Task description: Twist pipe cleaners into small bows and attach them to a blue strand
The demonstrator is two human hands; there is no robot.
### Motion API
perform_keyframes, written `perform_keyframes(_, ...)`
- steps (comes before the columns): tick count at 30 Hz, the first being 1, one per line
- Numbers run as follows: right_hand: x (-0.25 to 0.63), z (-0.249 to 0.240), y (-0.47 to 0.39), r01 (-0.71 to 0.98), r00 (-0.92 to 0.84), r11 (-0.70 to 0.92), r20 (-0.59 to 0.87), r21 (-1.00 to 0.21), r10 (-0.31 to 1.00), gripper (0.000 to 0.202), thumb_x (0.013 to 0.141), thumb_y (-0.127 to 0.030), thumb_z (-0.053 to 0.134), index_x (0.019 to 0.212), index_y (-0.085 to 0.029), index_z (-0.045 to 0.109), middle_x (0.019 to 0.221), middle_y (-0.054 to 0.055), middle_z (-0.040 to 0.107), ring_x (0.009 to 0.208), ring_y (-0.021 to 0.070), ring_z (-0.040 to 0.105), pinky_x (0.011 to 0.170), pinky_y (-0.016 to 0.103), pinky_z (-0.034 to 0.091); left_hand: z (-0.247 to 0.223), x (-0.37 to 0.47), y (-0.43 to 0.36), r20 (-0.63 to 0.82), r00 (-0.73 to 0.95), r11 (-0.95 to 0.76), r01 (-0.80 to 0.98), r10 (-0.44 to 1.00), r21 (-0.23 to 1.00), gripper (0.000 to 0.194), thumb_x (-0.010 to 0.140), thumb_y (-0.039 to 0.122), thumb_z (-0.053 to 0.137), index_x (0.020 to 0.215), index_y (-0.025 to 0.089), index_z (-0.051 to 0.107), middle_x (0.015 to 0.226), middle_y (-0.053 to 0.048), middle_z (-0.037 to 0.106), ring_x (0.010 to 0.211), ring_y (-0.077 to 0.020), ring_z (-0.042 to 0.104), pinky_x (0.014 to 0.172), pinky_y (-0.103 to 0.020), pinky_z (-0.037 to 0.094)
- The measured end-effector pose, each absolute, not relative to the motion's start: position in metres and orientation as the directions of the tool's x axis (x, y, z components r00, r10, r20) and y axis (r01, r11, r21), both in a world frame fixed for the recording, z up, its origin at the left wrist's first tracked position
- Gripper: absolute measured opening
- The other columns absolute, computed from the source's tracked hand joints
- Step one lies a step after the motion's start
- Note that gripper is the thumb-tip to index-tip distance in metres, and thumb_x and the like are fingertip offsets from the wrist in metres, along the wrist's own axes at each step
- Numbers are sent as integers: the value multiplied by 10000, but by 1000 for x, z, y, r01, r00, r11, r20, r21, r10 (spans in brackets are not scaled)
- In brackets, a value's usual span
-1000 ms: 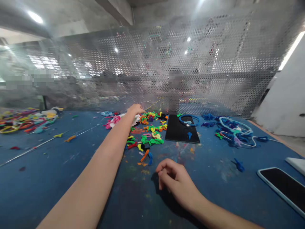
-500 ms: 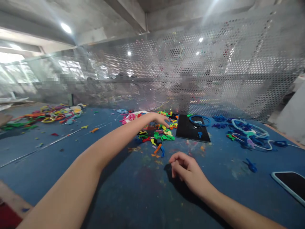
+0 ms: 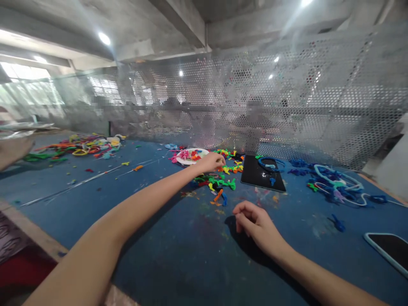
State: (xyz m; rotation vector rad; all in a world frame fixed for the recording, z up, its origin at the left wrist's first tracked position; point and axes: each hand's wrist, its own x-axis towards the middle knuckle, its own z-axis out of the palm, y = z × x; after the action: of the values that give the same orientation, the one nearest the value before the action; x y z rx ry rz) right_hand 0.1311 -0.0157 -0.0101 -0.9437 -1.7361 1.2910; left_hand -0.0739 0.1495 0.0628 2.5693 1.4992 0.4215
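Note:
My left hand reaches across the table over a pile of small twisted pipe-cleaner pieces in green, yellow, red and black. Its fingers are curled together, and whatever they hold is too small to make out. Just left of it stands a white plate with pink and red pieces. My right hand hovers low over the near table, fingers bent in and thumb against them; what lies inside is hidden. Between the hands and the pile's near edge are an orange piece and a blue piece.
Right of the pile lies a black tablet-like panel with a blue ring. Blue pieces and pale hoops sit farther right, a phone near the right edge. Another person's hand is at far left. Perforated metal screen behind.
My left hand's fingers were extended over the pile; now they are curled in, and the hand sits closer to the plate. My right hand keeps its pose. The view has shifted slightly left.

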Motion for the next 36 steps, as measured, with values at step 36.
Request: perform_keyframes(36,133,-15,-11,-100,-243,44,68,-994,968,216,792,-370,606,874,-181,541,545,-46,569,417,62,385,421,199,251,8,-70,36,439,642,-753,644,628,135,137,927,213,472,920,142,588,916,-72,629,894,-201,555,837,-357,443)
